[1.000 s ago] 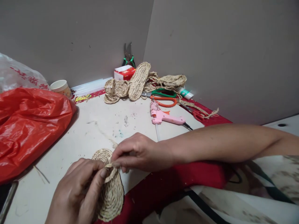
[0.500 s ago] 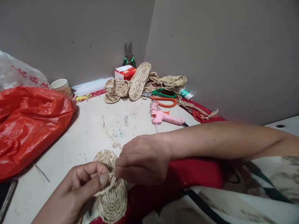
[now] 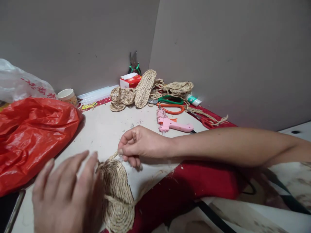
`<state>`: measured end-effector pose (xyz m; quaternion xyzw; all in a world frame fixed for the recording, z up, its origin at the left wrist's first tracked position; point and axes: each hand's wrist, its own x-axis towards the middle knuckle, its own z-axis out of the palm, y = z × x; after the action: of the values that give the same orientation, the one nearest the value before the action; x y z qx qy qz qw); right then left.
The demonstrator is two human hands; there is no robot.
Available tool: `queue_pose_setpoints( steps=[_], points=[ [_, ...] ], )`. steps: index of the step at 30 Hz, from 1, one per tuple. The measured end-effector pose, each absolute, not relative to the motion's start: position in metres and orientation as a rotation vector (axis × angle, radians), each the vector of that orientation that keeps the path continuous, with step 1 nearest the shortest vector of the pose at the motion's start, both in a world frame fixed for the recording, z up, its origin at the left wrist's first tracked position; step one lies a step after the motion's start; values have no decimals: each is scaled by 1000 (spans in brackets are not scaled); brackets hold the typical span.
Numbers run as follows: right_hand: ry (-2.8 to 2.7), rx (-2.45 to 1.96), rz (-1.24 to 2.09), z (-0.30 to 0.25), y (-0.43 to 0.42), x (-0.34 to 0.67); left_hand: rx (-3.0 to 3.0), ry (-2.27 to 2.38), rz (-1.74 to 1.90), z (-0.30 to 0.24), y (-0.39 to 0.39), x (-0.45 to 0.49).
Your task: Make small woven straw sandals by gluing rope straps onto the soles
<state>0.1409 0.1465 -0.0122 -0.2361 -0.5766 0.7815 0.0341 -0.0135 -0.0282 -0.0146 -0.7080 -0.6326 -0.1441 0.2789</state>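
Observation:
A slipper-shaped sole of coiled straw rope (image 3: 119, 194) stands at the table's front edge, with a strand lying across its middle. My right hand (image 3: 143, 145) is beyond its top end, thumb and forefinger pinched on a braided straw cord (image 3: 113, 156); the other fingers curl loosely. Beside the sole's left edge is my left hand (image 3: 65, 194), smeared by motion, its fingers stretched up and apart. The left thumb is hidden, and whether that hand touches the sole I cannot tell.
A red plastic bag (image 3: 39, 136) lies at left, a paper cup (image 3: 68, 97) behind it. At the back are a pink glue gun (image 3: 170, 123), orange-handled scissors (image 3: 173, 109), pruning shears (image 3: 134, 63), more woven soles (image 3: 145, 89) and a tissue box (image 3: 130, 81). A phone-like device (image 3: 12, 207) sits lower left.
My left hand has let go of the strand at the sole's middle and spread its fingers. My right hand has moved up, to the cord at the sole's top end.

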Motion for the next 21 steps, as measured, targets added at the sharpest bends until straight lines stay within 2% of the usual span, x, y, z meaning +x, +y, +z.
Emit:
queue_pose_setpoints(
  steps=[3,7,10,13,16,19,21],
  points=[
    [-1607,-816,2578,-12,144,136,-2080,-1516,-407,-24,-30,-6],
    [-1516,-851,2730,-10,136,134,-2119,-1513,-510,-38,-29,-11],
    [-1576,-754,2676,-11,131,136,-2144,-1482,-575,-42,-31,-15],
    [-1758,-583,2473,-16,129,140,-2136,-1541,-640,-39,-30,-10],
    [-2146,-256,1898,-26,134,144,-2179,-1875,-912,-28,-27,-1],
    [-2422,312,927,-35,146,147,-2083,-2650,-1419,-14,-24,6],
    [-2421,595,476,-38,155,148,-1858,-3126,-1807,-7,-21,10]
  ],
)
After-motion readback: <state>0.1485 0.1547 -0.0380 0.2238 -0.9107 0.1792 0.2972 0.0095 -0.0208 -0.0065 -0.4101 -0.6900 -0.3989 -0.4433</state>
